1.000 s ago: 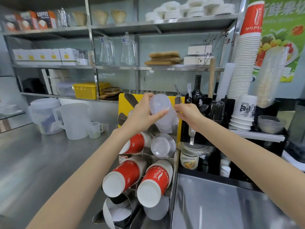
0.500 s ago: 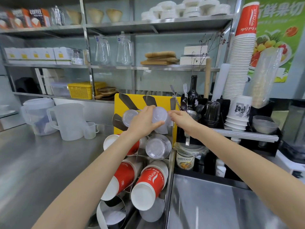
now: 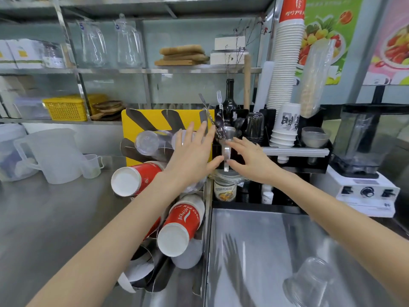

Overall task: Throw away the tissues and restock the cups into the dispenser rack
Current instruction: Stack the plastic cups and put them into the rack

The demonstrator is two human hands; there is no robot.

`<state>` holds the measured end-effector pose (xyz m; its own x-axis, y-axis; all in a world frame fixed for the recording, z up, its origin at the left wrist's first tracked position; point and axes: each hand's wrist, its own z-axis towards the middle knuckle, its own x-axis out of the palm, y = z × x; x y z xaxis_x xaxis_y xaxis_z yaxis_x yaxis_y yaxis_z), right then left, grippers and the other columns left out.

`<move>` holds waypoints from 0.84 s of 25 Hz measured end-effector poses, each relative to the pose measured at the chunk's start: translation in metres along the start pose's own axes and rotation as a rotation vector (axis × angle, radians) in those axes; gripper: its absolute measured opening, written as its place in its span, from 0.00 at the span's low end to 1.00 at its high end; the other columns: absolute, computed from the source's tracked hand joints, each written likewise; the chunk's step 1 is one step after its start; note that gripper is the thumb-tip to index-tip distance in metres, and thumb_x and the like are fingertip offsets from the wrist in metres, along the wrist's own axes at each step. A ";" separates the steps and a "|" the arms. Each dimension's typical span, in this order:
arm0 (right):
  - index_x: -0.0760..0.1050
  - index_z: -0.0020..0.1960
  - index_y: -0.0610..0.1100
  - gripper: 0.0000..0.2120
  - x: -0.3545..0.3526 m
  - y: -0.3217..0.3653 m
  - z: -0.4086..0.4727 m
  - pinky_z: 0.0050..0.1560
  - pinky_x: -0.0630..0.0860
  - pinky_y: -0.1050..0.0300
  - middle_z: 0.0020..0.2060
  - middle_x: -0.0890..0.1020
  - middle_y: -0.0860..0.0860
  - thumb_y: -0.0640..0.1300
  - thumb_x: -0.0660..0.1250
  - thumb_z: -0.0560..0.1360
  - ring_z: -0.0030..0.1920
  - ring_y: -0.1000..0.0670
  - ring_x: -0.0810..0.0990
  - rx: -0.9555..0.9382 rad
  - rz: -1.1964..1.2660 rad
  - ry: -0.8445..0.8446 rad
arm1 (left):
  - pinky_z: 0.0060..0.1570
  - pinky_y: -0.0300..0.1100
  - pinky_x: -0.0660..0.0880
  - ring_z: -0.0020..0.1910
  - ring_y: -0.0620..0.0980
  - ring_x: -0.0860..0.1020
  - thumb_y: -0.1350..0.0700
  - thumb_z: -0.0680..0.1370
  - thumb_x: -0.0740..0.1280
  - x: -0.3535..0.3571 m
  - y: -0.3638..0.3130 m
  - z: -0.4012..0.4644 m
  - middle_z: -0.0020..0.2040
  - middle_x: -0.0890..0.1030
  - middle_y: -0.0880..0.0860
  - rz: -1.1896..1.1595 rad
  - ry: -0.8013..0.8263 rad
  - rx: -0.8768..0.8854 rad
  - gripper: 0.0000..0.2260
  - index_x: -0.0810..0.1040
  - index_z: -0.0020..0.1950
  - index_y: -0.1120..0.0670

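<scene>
Item: dispenser rack (image 3: 132,120), yellow-backed, at 12 o'clock from you, with metal sleeves stepping down toward 6. Change noted: a second ago both your hands gripped a clear cup (image 3: 177,138) above the top row; half a second ago it was going into the upper right sleeve; now it sits seated there, just beside a second clear cup (image 3: 147,142) at its 9 o'clock. Meaning, as a judgement: that one restock looks done, and the hands are free for the next. Left hand (image 3: 190,156): flat over the seated cup, palm down, fingers spread wide and pointing to 12, thumb out toward 3, holding nothing; whether the palm touches the cup cannot be told. Right hand (image 3: 247,160): at 3 o'clock of the left, fingers loosely open and extended toward 9, empty, close to a hanging metal scoop (image 3: 226,156); contact cannot be told. Lower sleeves: red paper cups (image 3: 137,176) at 7 to 8 o'clock of your left hand, more below, and the bottom sleeves at 6 look unfilled. Remaining stock: one loose clear cup (image 3: 309,282) lying on the steel counter (image 3: 254,251) at 4 o'clock, well apart from both hands; likely next. Tissues: none visible.
</scene>
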<state>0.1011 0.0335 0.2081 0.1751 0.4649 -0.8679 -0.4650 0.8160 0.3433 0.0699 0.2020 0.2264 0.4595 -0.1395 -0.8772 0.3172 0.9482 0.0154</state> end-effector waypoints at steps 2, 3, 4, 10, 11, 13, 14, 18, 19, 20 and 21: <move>0.56 0.72 0.49 0.28 -0.001 -0.016 -0.021 0.73 0.44 0.39 0.76 0.54 0.47 0.51 0.60 0.75 0.76 0.45 0.46 0.045 -0.126 -0.005 | 0.71 0.60 0.44 0.75 0.60 0.43 0.42 0.76 0.56 0.008 -0.017 -0.005 0.77 0.46 0.54 -0.038 0.046 0.051 0.32 0.45 0.74 0.51; 0.55 0.73 0.50 0.29 -0.001 -0.024 -0.032 0.72 0.43 0.39 0.76 0.52 0.48 0.52 0.60 0.75 0.76 0.45 0.45 0.071 -0.165 -0.002 | 0.71 0.60 0.43 0.75 0.60 0.42 0.42 0.76 0.56 0.013 -0.024 -0.007 0.77 0.45 0.54 -0.047 0.070 0.074 0.33 0.44 0.74 0.51; 0.54 0.73 0.51 0.30 -0.001 -0.033 -0.045 0.72 0.42 0.39 0.76 0.51 0.48 0.53 0.61 0.74 0.76 0.45 0.44 0.103 -0.193 0.004 | 0.71 0.60 0.42 0.75 0.60 0.41 0.41 0.76 0.56 0.020 -0.033 -0.010 0.77 0.44 0.54 -0.055 0.096 0.096 0.33 0.43 0.74 0.50; 0.47 0.74 0.54 0.37 0.005 -0.080 -0.126 0.72 0.38 0.41 0.76 0.45 0.49 0.57 0.64 0.71 0.75 0.46 0.39 0.301 -0.240 0.104 | 0.71 0.59 0.38 0.74 0.60 0.37 0.38 0.75 0.54 0.065 -0.084 -0.027 0.77 0.40 0.55 -0.125 0.287 0.216 0.36 0.37 0.73 0.50; 0.46 0.74 0.54 0.38 0.007 -0.086 -0.139 0.72 0.38 0.41 0.76 0.44 0.50 0.57 0.64 0.71 0.75 0.47 0.38 0.328 -0.239 0.124 | 0.71 0.58 0.37 0.74 0.60 0.37 0.38 0.75 0.54 0.073 -0.092 -0.030 0.76 0.39 0.55 -0.139 0.321 0.238 0.36 0.37 0.73 0.50; 0.44 0.74 0.54 0.40 0.011 -0.097 -0.162 0.72 0.37 0.42 0.76 0.43 0.50 0.58 0.64 0.71 0.75 0.47 0.37 0.372 -0.232 0.157 | 0.71 0.58 0.36 0.74 0.60 0.35 0.38 0.75 0.54 0.087 -0.107 -0.036 0.76 0.38 0.55 -0.175 0.386 0.274 0.36 0.36 0.73 0.50; 0.43 0.74 0.54 0.40 0.013 -0.103 -0.173 0.72 0.37 0.42 0.76 0.42 0.50 0.58 0.64 0.71 0.75 0.48 0.37 0.395 -0.221 0.173 | 0.71 0.58 0.35 0.74 0.60 0.35 0.38 0.75 0.54 0.094 -0.114 -0.039 0.76 0.37 0.55 -0.192 0.420 0.287 0.36 0.35 0.73 0.50; 0.41 0.74 0.54 0.42 0.028 -0.121 -0.207 0.73 0.38 0.43 0.76 0.41 0.50 0.57 0.65 0.71 0.75 0.47 0.37 0.484 -0.155 0.226 | 0.71 0.56 0.35 0.73 0.59 0.34 0.39 0.76 0.55 0.124 -0.138 -0.055 0.76 0.35 0.55 -0.251 0.560 0.303 0.37 0.34 0.72 0.50; 0.40 0.74 0.53 0.43 0.033 -0.126 -0.215 0.73 0.39 0.44 0.76 0.41 0.49 0.57 0.65 0.70 0.75 0.47 0.37 0.506 -0.137 0.232 | 0.71 0.56 0.35 0.73 0.59 0.34 0.39 0.76 0.55 0.133 -0.144 -0.060 0.76 0.35 0.55 -0.273 0.595 0.302 0.37 0.34 0.73 0.50; 0.41 0.74 0.52 0.43 0.038 -0.130 -0.223 0.73 0.40 0.45 0.76 0.42 0.49 0.56 0.66 0.71 0.75 0.47 0.39 0.525 -0.115 0.235 | 0.71 0.56 0.35 0.73 0.58 0.34 0.40 0.76 0.56 0.142 -0.149 -0.064 0.76 0.35 0.55 -0.300 0.626 0.300 0.37 0.34 0.73 0.50; 0.41 0.74 0.50 0.43 0.043 -0.134 -0.230 0.74 0.42 0.46 0.76 0.43 0.47 0.55 0.66 0.71 0.75 0.46 0.40 0.539 -0.082 0.234 | 0.71 0.55 0.36 0.74 0.58 0.34 0.40 0.76 0.57 0.151 -0.153 -0.069 0.76 0.36 0.54 -0.331 0.654 0.296 0.38 0.35 0.73 0.50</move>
<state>-0.0288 -0.1349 0.0422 -0.0322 0.3545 -0.9345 0.0587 0.9340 0.3523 0.0333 0.0555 0.0581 -0.2492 -0.1180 -0.9612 0.6017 0.7589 -0.2492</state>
